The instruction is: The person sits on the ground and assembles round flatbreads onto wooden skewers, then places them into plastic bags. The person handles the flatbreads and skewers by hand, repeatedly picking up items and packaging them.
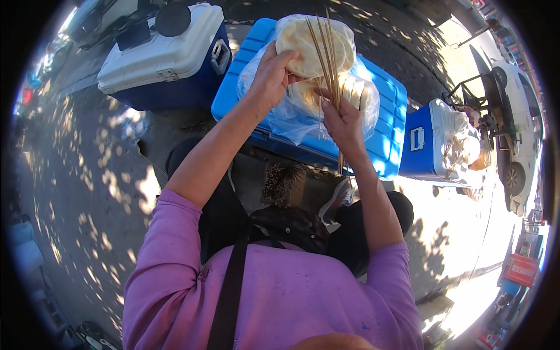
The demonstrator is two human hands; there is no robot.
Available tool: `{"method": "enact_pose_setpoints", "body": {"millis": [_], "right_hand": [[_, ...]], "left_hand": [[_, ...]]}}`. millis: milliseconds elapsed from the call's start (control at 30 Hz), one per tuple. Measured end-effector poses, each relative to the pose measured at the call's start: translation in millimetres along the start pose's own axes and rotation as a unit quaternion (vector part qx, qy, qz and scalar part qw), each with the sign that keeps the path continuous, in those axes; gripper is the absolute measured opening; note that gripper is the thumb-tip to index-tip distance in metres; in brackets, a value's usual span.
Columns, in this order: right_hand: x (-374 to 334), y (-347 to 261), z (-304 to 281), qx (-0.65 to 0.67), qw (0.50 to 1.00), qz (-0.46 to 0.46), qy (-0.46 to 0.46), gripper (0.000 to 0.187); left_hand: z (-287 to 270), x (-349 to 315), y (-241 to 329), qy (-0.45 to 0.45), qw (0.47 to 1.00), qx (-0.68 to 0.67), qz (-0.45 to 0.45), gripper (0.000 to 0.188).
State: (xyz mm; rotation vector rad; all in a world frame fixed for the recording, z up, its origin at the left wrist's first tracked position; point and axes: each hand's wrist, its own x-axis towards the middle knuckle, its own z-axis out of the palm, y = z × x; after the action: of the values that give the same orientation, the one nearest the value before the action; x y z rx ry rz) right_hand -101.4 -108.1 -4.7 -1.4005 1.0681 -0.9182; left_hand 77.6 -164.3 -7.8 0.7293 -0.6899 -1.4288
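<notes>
My left hand [273, 76] grips the edge of a pale, round flatbread [300, 49], thumb on its upper face. Part of another round shows behind it. In my right hand [345, 123] is a bundle of long thin wooden skewers [326, 58], held roughly upright, with their upper ends crossing in front of the flatbread. Beneath both hands, more flatbreads [357, 92] lie stacked on edge in a clear plastic bag [284, 123]. That bag rests on the ribbed lid of a blue storage bin [382, 102].
A blue-and-white cooler [163, 76] stands left of the bin, and another cooler [417, 143] with bagged items on top stands to the right. Between my feet is a box of thin sticks [283, 185]. A white vehicle [522, 111] is at the far right.
</notes>
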Motion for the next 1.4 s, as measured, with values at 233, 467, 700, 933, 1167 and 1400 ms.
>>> {"method": "enact_pose_setpoints", "body": {"millis": [233, 467, 700, 933, 1167, 1400], "right_hand": [[-17.8, 8.0, -5.9, -0.043, 0.999, 0.017, -0.021, 0.030], [-20.4, 12.9, -12.4, -0.049, 0.999, 0.002, -0.005, 0.030], [-8.8, 19.1, -5.7, -0.031, 0.999, -0.028, 0.006, 0.028], [-2.1, 11.1, 0.8, -0.012, 1.000, -0.010, 0.024, 0.020], [-7.2, -1.5, 0.8, -0.029, 0.999, 0.016, 0.026, 0.023], [-30.9, -11.9, -11.6, -0.053, 0.998, 0.031, 0.009, 0.023]], "left_hand": [[-14.3, 8.7, 4.7, 0.061, 0.998, 0.000, 0.025, 0.038], [4.2, -3.6, 0.6, 0.054, 0.998, 0.034, -0.007, 0.036], [8.2, -10.6, -3.7, 0.019, 0.999, 0.025, -0.041, 0.039], [10.3, -12.3, -7.2, -0.007, 0.999, 0.024, -0.037, 0.039], [-1.1, -1.4, -2.1, 0.011, 1.000, 0.015, -0.012, 0.039], [-43.6, 34.0, 27.5, 0.074, 0.995, 0.038, 0.049, 0.047]]}}
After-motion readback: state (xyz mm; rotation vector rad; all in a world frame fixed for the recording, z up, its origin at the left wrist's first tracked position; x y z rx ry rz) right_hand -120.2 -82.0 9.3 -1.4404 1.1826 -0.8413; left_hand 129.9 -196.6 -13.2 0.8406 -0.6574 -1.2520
